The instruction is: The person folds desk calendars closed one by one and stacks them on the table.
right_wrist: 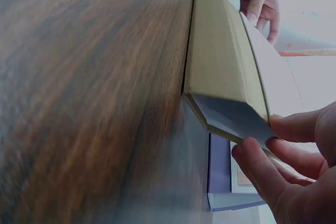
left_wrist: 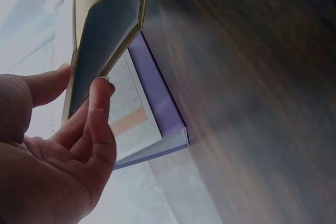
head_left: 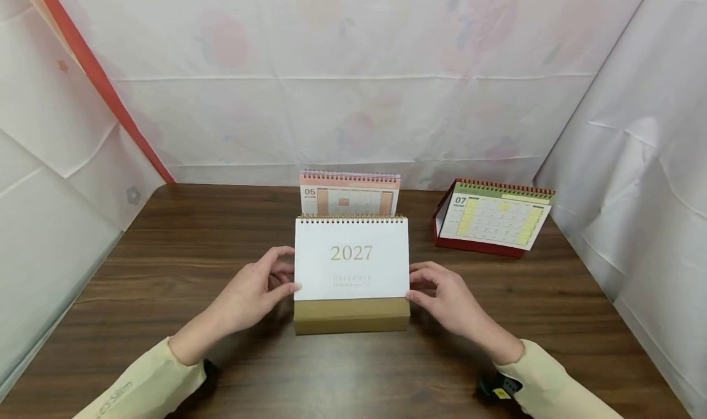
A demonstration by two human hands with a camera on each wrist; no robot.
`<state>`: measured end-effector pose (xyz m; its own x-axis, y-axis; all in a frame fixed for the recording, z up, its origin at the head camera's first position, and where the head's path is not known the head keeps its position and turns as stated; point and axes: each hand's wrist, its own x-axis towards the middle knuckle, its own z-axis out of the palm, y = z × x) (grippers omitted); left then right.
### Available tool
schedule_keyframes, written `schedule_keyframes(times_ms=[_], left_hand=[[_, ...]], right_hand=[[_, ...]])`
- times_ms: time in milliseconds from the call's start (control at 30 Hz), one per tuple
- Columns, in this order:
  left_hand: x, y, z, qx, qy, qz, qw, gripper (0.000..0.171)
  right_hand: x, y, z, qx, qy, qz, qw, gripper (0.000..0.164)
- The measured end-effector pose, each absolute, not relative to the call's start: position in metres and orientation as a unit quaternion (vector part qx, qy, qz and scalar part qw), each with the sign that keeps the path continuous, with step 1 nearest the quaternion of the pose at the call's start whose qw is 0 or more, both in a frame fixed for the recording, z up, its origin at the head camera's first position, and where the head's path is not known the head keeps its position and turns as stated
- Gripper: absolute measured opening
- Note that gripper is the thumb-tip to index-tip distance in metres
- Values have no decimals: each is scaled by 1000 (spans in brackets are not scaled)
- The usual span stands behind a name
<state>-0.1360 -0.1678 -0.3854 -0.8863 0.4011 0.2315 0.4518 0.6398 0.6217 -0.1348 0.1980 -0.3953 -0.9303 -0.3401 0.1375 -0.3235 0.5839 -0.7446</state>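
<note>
A desk calendar with a white "2027" cover, gold lettering, a gold wire spiral and a gold base faces me at the middle of the table. My left hand grips its left edge, thumb on the front and fingers behind. On the opposite edge my right hand holds it the same way. Both wrist views look into the hollow side of the gold base. Directly behind stands a second desk calendar showing "05", its lower part hidden in the head view; its purple base shows in the left wrist view.
A third desk calendar, with a "07" page and a dark red base, stands angled at the back right of the dark wooden table. White curtains enclose the back and both sides.
</note>
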Motion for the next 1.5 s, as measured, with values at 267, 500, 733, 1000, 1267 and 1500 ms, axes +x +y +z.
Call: schedule_keyframes(times_ms=[267, 500, 733, 1000, 1267, 1500], left_hand=[[-136, -167, -389, -173, -900, -396, -52, 52], [-144, -165, -393, -147, -879, -442, -100, 49], [-150, -166, -401, -123, -857, -476, -155, 49], [-152, -167, -408, -131, -859, -458, -186, 50], [-157, -166, -407, -138, -868, -440, -185, 52], [-153, -168, -399, -157, -897, -372, -178, 48]], right_hand=[[-136, 198, -400, -181, 896, -402, 42, 10], [-138, 199, -405, -177, 901, -390, 75, 7], [-140, 200, -411, -189, 907, -363, 104, 4], [-141, 201, -414, -202, 907, -349, 121, 5], [-142, 200, -413, -211, 918, -321, 101, 4], [-139, 203, -406, -278, 931, -223, 81, 15]])
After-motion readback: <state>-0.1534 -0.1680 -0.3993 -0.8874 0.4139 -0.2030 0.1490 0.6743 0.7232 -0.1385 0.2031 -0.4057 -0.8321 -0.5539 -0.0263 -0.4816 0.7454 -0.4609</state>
